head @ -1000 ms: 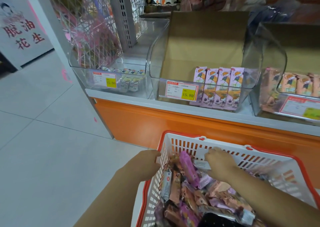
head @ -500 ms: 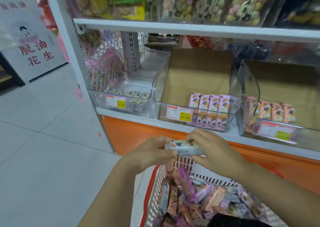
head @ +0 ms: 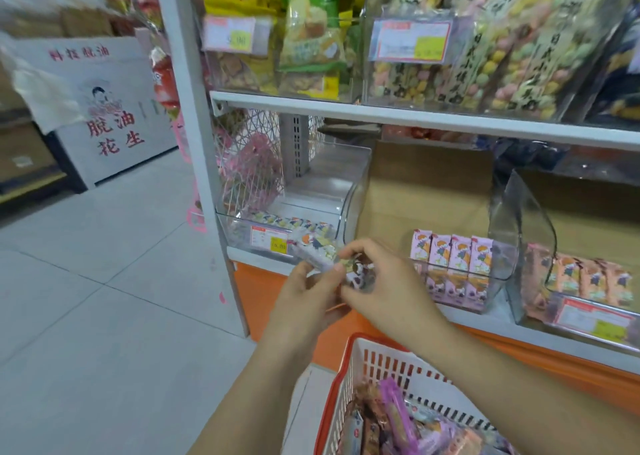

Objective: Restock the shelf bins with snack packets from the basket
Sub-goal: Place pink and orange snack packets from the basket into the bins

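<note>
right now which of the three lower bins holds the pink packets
The middle bin; the left bin holds pale packets, the right bin orange ones.

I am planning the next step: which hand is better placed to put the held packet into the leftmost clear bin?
Probably the left hand. It holds the packet on the side nearest that bin; the right hand pinches the other end and would have to reach across.
</note>
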The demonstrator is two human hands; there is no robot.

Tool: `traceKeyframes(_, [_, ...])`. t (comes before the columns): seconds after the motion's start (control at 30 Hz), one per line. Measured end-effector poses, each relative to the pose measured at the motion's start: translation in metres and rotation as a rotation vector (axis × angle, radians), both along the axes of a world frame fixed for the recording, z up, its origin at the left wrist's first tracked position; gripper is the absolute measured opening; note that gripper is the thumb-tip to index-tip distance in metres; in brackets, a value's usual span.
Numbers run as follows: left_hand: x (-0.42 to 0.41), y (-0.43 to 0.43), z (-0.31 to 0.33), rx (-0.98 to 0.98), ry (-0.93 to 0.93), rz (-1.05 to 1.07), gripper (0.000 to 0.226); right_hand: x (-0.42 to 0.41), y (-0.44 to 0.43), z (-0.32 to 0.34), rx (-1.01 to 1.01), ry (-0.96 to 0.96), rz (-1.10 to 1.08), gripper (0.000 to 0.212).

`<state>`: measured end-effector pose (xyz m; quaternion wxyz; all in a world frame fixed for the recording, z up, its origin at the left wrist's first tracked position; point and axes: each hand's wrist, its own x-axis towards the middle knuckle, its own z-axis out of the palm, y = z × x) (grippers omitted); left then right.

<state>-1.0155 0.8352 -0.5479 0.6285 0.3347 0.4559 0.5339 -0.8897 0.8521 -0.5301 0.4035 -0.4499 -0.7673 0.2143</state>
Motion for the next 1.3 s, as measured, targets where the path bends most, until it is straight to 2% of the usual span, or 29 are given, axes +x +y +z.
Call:
traceKeyframes(0.07, [-0.018,0.012,0.006,0.031,0.096,0.069,0.035,0.0,0.013,0.006,-0.061,-0.053,0.095,0.034])
traceKeyframes(0.13, [-0.039,0.032,0.019,0.107,0.357,0.115,0.019,0.009,0.037,0.013,-0.07,-0.105,0.081,0.037])
traceKeyframes(0.23, [-0.057,0.071,0.047,0.241,0.716,0.101,0.015,0.017,0.084,0.019,-0.021,-0.247,-0.007,0.042])
traceKeyframes(0.3, [-0.062,0.102,0.058,0.282,0.919,0.052,0.016,0.015,0.111,0.019,-0.026,-0.408,0.018,0.046])
traceKeyframes(0.37, [-0.064,0.131,0.063,0.28,1.042,-0.045,0.023,0.013,0.131,0.018,-0.042,-0.538,0.057,0.043])
traceKeyframes(0.43, [-0.067,0.155,0.062,0.22,1.046,-0.154,0.026,0.013,0.142,0.015,-0.042,-0.574,0.079,0.038])
traceKeyframes(0.6, [-0.066,0.194,0.042,-0.008,1.184,-0.487,0.038,0.021,0.148,-0.002,0.03,-0.469,0.088,0.033])
traceKeyframes(0.77, [-0.051,0.22,0.015,-0.142,1.304,-0.743,0.023,0.019,0.146,-0.01,0.03,-0.356,0.103,0.034])
traceKeyframes(0.87, [-0.038,0.223,0.006,-0.071,1.502,-0.758,0.017,0.02,0.147,-0.014,0.012,-0.329,0.092,0.033])
traceKeyframes(0.93, [-0.031,0.221,0.001,0.002,1.686,-0.758,0.023,0.02,0.148,-0.015,0.001,-0.313,0.098,0.033])
traceKeyframes(0.97, [-0.029,0.22,-0.001,0.016,1.721,-0.754,0.031,0.02,0.148,-0.015,0.0,-0.306,0.1,0.032])
traceKeyframes(1.1, [-0.023,0.215,-0.002,0.136,1.618,-0.721,0.058,0.021,0.148,-0.018,0.004,-0.278,0.103,0.033])
traceKeyframes(1.3, [-0.013,0.218,-0.006,0.158,1.802,-0.743,0.046,0.019,0.147,-0.02,-0.005,-0.238,0.099,0.034])
